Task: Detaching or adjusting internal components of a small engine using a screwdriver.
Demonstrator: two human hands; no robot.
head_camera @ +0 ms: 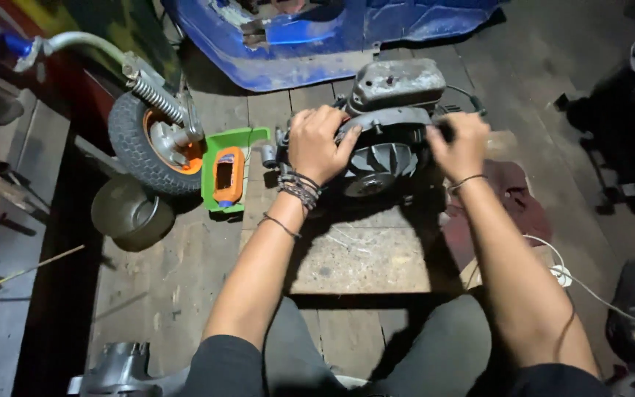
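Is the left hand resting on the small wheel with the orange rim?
No, the left hand grips the engine; the wheel stands apart.

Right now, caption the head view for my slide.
Both hands, left and right, grip a small grey engine with a finned flywheel on the wooden floor beside an orange-hubbed wheel.

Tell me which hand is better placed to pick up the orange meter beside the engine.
Left. The left hand rests on the engine's left side, nearest the orange meter; the right hand grips the far side.
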